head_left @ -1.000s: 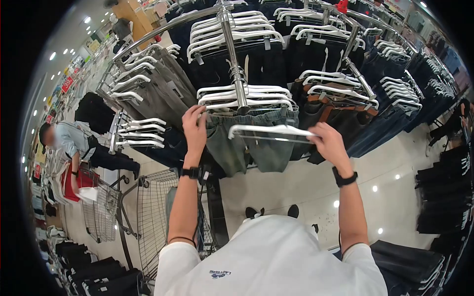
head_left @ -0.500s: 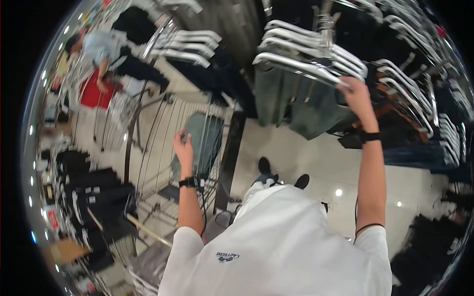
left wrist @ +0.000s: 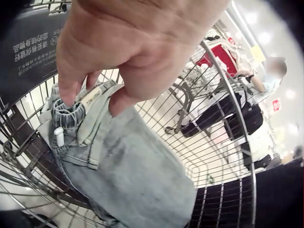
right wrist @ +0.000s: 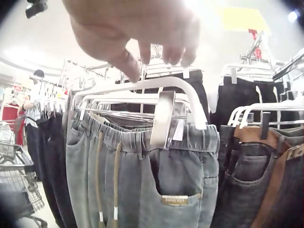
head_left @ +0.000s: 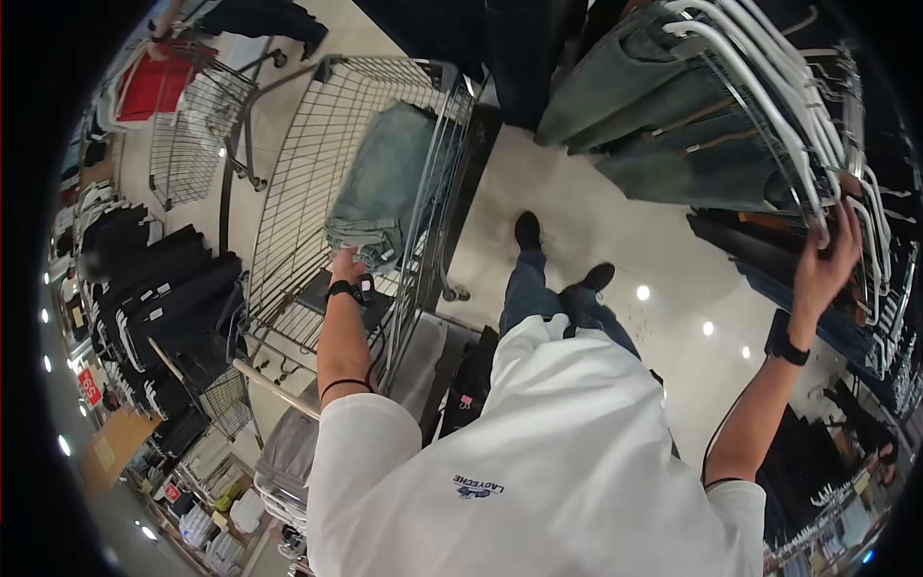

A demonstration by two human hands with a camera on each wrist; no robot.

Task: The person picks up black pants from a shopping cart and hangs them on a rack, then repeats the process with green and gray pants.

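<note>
My left hand (head_left: pixel 346 261) is down in the shopping cart at the near end of folded grey-green jeans (head_left: pixel 392 165). In the left wrist view, thumb and fingers pinch the gathered elastic waistband (left wrist: pixel 69 116), beside a white-tipped drawstring. At the rack on the right, my right hand (head_left: pixel 829 258) is beside the end of a white hanger (head_left: pixel 745 91). Seen from the right wrist, its thumb rests at the top of the front hanger (right wrist: pixel 142 84), with the other fingers loosely extended behind. Below hang grey-green drawstring jeans (right wrist: pixel 137 175), with a metal clip in front of them.
The wire cart (head_left: pixel 288 183) stands to my left, with another cart (head_left: pixel 197 135) and a person beyond it. Dark trousers (head_left: pixel 168 298) hang at the far left. Jeans with a brown belt (right wrist: pixel 256 161) hang right of the grey-green ones. Glossy tiled floor (head_left: pixel 577 226) lies between cart and rack.
My left hand has gone from the rack down into the cart and onto the folded jeans. The right hand has brought a bare hanger to the rack and loosened on it. The view has turned left.
</note>
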